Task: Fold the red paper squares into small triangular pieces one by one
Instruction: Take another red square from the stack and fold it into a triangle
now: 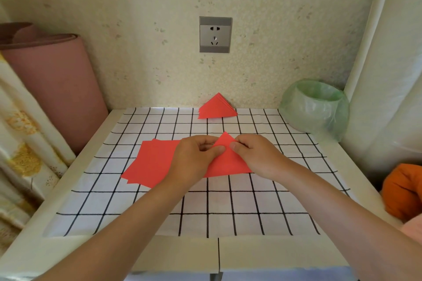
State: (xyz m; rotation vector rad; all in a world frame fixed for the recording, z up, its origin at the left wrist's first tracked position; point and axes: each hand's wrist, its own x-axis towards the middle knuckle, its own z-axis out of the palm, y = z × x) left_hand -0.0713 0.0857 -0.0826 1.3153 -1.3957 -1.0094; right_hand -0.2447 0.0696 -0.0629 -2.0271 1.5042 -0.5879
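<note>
- a red sheet [228,164], folded to a triangle, is pinched near its apex by curled fingers of the left hand [194,157] and right hand [258,155], mid checked cloth [205,207].
- edges are best matched before the crease is pressed flat.
- thin, matte paper is shown; unfolded squares [150,162] lie beside it, finished triangles [217,108] by the wall.

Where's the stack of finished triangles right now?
Head view: the stack of folded triangles sits centre-back on the checked cloth, against the wall below the socket, left of the green-bagged bin.
</note>
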